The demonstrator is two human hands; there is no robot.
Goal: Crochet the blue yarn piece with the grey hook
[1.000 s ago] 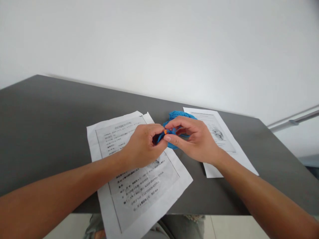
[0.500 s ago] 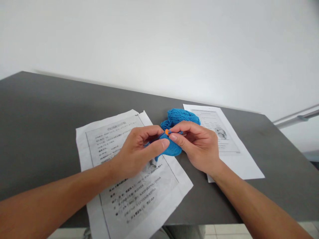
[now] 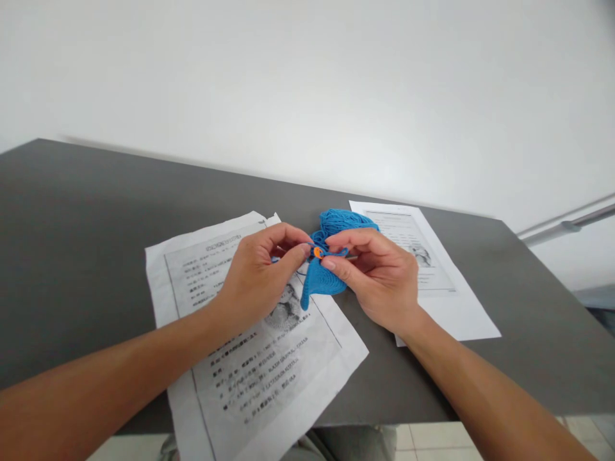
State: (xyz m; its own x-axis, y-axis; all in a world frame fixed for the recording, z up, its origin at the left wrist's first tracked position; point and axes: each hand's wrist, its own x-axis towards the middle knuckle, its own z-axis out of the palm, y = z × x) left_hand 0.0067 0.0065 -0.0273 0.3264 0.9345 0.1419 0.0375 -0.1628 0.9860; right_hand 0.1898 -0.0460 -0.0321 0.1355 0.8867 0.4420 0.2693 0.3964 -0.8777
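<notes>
the blue crochet piece (image 3: 321, 282) hangs in the middle of the frame, held up by two hands just over a paper. the biggest thing is the grey table (image 3: 96, 211), which runs from the left side to the right side. on it lies a big printed paper (image 3: 269, 365) in the lower middle, with words and a picture. a second paper (image 3: 446, 301) lies at the right.

the left hand (image 3: 259, 275) comes in from the lower left. its fingers are curled in, and its thumb and first finger pinch the top edge of the piece. the right hand (image 3: 379, 275) comes in from the lower right. it is curled too, and its fingertips pinch the same top edge, close by.

behind the hands sits a ball of blue yarn (image 3: 343, 221), between the two papers. smallest of all is a little orange bit (image 3: 318, 252) at the top of the piece, where the fingers meet. i cannot tell what it is.

only a small flat fan looks made so far. a lot of yarn is left in the ball, so i think most of the work is not done yet.
</notes>
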